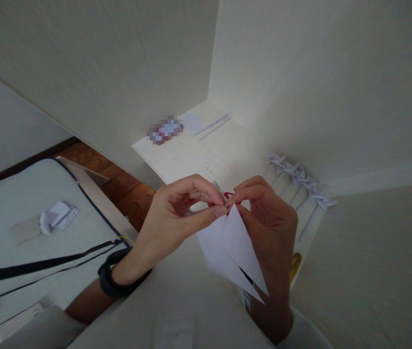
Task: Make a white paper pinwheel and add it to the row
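Observation:
A sheet of white paper (223,247) with slits cut into it hangs from my fingertips, its flaps pointing down and to the right. My left hand (187,208) is closed in a pinch at the paper's upper edge. Facing it, the thumb and fingers of my right hand (267,213) pinch the same spot, fingertips almost touching. Something tiny between them is too small to make out. Just behind the fingers lie scissors (216,184) with a red handle, partly hidden by my hands.
Several finished paper pinwheels (296,174) on sticks lie along the right of the white table (176,160). Thin paper sticks (213,127) and a blurred-out packet (165,131) are at the back. Left, a mesh-covered bed (93,271) holds folded paper (60,214). Walls enclose the table's back and right.

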A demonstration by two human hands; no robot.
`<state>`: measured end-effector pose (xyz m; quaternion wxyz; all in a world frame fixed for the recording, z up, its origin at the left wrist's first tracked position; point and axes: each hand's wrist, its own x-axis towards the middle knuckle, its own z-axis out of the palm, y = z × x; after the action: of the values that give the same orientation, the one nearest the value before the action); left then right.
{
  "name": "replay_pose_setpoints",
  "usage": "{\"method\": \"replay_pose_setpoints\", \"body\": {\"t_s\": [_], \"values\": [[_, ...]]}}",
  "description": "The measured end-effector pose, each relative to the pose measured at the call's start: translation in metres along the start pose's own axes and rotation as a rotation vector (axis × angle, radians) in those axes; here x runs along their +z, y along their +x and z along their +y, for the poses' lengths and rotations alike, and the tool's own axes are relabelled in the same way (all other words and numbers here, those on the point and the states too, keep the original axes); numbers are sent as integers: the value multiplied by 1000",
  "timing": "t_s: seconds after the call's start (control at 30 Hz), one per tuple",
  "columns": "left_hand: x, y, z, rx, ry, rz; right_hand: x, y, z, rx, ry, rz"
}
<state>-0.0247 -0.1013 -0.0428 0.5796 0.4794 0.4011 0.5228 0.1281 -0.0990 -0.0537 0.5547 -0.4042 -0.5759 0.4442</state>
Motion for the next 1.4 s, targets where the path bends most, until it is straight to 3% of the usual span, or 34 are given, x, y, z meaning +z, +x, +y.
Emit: {"method": "replay_pose_setpoints", "body": {"t_s": [0.37, 0.67, 0.97, 1.13, 1.4], "values": [[1, -1, 3, -35, -11, -24, -5, 6, 11, 55, 235, -182], [1, -1, 4, -35, 12, -60, -9, 7, 6, -12, 140, -233], [-4, -2, 4, 69, 194, -55, -7, 3, -1, -14, -9, -236], [-8, 1, 4, 37, 302, -110, -11, 4, 3, 10, -110, -207], [-9, 3, -1, 20, 388, -180, -14, 6, 13, 76, -46, -161]]}}
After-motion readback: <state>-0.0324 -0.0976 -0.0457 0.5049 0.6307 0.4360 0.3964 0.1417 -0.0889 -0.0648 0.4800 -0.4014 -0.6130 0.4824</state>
